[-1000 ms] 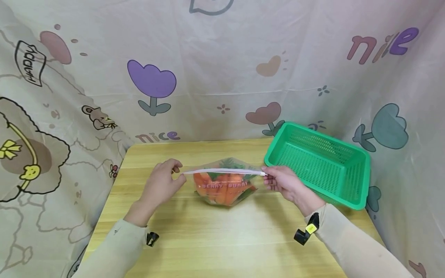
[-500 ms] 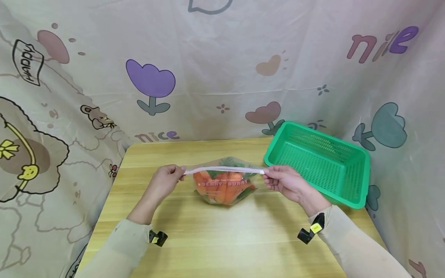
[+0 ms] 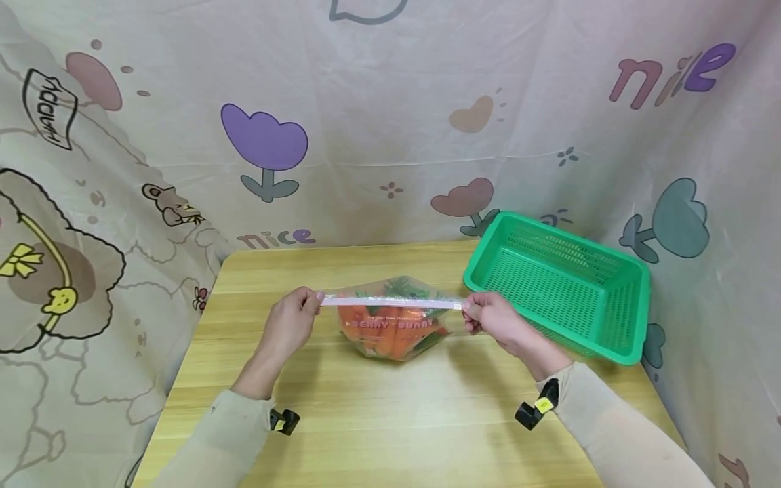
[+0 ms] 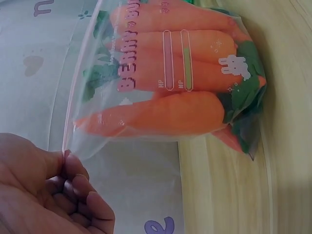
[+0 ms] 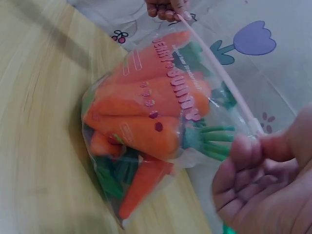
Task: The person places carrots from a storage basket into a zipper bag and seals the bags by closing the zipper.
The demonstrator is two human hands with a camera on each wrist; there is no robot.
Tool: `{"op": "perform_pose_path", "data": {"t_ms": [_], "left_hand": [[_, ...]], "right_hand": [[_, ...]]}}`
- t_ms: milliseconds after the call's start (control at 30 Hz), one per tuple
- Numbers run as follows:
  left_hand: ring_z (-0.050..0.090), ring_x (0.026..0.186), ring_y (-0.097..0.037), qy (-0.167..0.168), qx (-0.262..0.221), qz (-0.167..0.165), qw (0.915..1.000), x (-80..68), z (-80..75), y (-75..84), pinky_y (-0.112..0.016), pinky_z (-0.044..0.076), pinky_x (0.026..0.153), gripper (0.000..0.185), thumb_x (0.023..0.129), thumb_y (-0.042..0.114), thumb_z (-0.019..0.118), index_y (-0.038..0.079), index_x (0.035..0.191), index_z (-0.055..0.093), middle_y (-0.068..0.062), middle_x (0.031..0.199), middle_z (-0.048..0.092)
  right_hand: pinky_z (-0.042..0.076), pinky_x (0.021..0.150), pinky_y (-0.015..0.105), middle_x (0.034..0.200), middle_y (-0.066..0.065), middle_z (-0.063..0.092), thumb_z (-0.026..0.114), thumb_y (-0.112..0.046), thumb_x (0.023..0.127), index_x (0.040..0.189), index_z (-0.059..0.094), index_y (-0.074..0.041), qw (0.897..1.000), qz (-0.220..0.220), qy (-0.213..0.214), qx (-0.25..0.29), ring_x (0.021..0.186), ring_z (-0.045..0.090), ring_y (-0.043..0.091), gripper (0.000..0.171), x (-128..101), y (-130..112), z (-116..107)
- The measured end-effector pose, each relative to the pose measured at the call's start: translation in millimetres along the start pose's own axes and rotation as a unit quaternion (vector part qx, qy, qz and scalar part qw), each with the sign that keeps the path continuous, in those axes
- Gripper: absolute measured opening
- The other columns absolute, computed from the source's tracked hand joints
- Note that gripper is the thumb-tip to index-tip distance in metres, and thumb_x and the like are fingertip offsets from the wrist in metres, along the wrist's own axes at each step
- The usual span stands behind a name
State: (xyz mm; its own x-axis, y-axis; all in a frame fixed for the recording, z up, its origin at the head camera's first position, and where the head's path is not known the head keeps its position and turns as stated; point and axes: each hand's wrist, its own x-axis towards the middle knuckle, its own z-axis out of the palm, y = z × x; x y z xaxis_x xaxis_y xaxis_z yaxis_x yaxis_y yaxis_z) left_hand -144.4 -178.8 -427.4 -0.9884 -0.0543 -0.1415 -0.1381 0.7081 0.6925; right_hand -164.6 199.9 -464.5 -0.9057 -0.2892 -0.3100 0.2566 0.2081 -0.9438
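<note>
- Both hands, left hand (image 3: 291, 324) and right hand (image 3: 493, 318), pinch the ends of the bag (image 3: 393, 324) of carrots over the tabletop (image 3: 390, 420).
- Since a moment ago the zip strip (image 3: 390, 301) has pulled straight, probably sealed.

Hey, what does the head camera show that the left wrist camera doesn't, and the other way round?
Only the head view shows the green basket, the right hand pinching the zip strip's far end, and the whole wooden table. Only the left wrist view shows, close up, the white bunny print on the bag and the carrots' green tops. Both show the clear bag of carrots and the left hand pinching its corner.
</note>
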Motion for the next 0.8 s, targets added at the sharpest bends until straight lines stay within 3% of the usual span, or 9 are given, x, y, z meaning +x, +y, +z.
{"op": "perform_pose_path", "data": {"t_ms": [133, 367, 533, 700, 800], "left_hand": [[0.041, 0.054, -0.017, 0.004, -0.005, 0.001, 1.0000, -0.8, 0.9, -1.3, -0.029, 0.034, 0.048, 0.037, 0.113, 0.038, 0.043, 0.008, 0.099, 0.061, -0.003, 0.069, 0.048], [0.041, 0.055, -0.016, 0.011, -0.015, 0.001, 0.9998, -2.0, -1.4, -3.5, -0.028, 0.033, 0.047, 0.038, 0.113, 0.039, 0.044, 0.008, 0.100, 0.062, -0.003, 0.071, 0.048], [0.042, 0.055, -0.018, 0.017, 0.002, 0.014, 0.9997, -1.4, -0.4, -5.1, -0.029, 0.034, 0.047, 0.038, 0.113, 0.039, 0.043, 0.008, 0.100, 0.061, -0.004, 0.071, 0.050], [0.047, 0.062, -0.020, 0.070, 0.081, 0.066, 0.9921, 0.0, 6.4, -7.7, -0.033, 0.037, 0.056, 0.037, 0.113, 0.036, 0.045, 0.005, 0.104, 0.064, -0.006, 0.073, 0.055], [0.046, 0.060, -0.021, 0.075, 0.053, 0.054, 0.9943, -0.5, 8.5, -9.0, -0.032, 0.037, 0.053, 0.037, 0.113, 0.036, 0.046, 0.006, 0.102, 0.064, -0.006, 0.072, 0.053]], "right_hand": [[0.058, 0.073, 0.029, 0.087, 0.005, 0.058, 0.050, -0.008, 0.108, 0.104, 0.057, 0.004, 0.998, 0.009, 0.010, 0.057, 0.077, 0.061, 0.015, 0.014, -0.6, 1.7, 1.4], [0.059, 0.081, 0.031, 0.091, 0.002, 0.066, 0.055, -0.013, 0.108, 0.109, 0.060, -0.001, 0.990, 0.026, -0.009, 0.135, 0.081, 0.066, 0.014, 0.013, -3.4, 2.8, 1.4], [0.057, 0.082, 0.030, 0.089, 0.003, 0.064, 0.052, -0.009, 0.108, 0.105, 0.060, 0.003, 0.997, 0.003, 0.024, 0.076, 0.080, 0.066, 0.014, 0.015, -0.4, 3.2, 6.1], [0.056, 0.082, 0.028, 0.093, 0.013, 0.063, 0.047, -0.007, 0.109, 0.105, 0.058, 0.006, 0.998, -0.024, 0.063, -0.010, 0.084, 0.064, 0.016, 0.018, 5.2, 4.3, 13.4], [0.053, 0.084, 0.031, 0.093, 0.013, 0.061, 0.047, -0.008, 0.110, 0.103, 0.057, 0.004, 0.997, -0.035, 0.068, -0.027, 0.086, 0.061, 0.019, 0.017, 4.6, 4.2, 15.1]]}}
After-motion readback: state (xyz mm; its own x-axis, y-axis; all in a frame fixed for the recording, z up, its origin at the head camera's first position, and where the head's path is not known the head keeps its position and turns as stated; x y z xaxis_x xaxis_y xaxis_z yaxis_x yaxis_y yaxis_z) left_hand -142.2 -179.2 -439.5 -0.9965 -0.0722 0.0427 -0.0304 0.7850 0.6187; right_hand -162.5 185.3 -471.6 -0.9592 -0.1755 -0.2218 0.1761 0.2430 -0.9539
